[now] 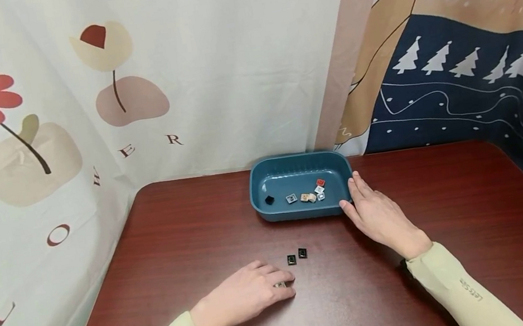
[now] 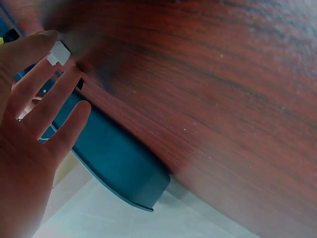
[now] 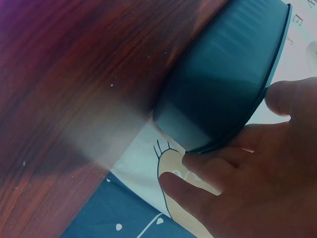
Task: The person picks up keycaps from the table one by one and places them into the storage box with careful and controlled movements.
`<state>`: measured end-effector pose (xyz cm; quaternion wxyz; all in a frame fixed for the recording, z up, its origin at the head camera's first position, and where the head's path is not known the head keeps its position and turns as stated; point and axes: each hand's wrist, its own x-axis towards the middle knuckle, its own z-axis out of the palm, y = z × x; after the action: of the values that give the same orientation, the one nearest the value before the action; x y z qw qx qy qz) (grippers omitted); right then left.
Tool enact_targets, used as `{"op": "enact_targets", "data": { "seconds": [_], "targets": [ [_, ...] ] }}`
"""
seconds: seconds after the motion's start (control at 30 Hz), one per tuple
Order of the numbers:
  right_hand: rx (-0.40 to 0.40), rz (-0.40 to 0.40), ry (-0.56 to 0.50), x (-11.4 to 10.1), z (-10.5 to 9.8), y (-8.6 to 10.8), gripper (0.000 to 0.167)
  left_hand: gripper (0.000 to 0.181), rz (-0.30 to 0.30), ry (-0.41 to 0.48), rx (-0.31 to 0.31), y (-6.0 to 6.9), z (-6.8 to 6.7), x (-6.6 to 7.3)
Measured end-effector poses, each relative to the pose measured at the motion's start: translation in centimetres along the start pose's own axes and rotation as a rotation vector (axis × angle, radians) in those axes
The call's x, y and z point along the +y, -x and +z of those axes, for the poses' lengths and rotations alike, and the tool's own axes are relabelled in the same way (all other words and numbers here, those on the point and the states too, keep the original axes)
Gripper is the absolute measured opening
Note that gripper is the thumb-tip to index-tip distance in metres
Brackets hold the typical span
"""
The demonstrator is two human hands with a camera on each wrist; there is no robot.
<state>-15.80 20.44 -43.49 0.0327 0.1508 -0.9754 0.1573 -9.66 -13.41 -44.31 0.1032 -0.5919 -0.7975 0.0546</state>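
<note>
Between thumb and fingers, my left hand (image 1: 252, 291) pinches a small pale keycap (image 2: 60, 53), low over the table in front of the tray. Just beyond those fingertips lie two black keycaps (image 1: 292, 260) on the wood. A blue plastic tray (image 1: 295, 216) stands at the back of the table. Inside it are several loose keycaps: a black one (image 1: 269, 200), a grey one (image 1: 291, 198), a red one (image 1: 321, 182), and some beige and white ones. My right hand (image 1: 381, 216) touches the tray's front right corner, its fingers fairly straight along the outer wall.
The dark red wooden table (image 1: 189, 224) reaches back to a printed curtain (image 1: 238, 76). The tray's back rim is close to that curtain. At the right, a dark blue curtain panel (image 1: 459, 94) hangs by the table edge.
</note>
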Motion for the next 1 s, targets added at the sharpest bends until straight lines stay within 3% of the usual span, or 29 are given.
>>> {"op": "enact_targets", "data": {
  "seconds": [0.43,0.63,1.0],
  "targets": [
    [0.002,0.0,0.003,0.16,0.14,-0.02,0.066,0.023,-0.021,-0.033,-0.042,0.15,-0.46,-0.05],
    [0.0,0.001,0.003,0.2,0.19,-0.06,0.066,0.022,-0.008,-0.09,-0.008,0.22,-0.4,-0.15],
    [0.004,-0.01,0.006,-0.02,-0.01,-0.09,0.066,0.02,-0.035,-0.122,-0.022,0.3,-0.91,-0.39]
  ]
}}
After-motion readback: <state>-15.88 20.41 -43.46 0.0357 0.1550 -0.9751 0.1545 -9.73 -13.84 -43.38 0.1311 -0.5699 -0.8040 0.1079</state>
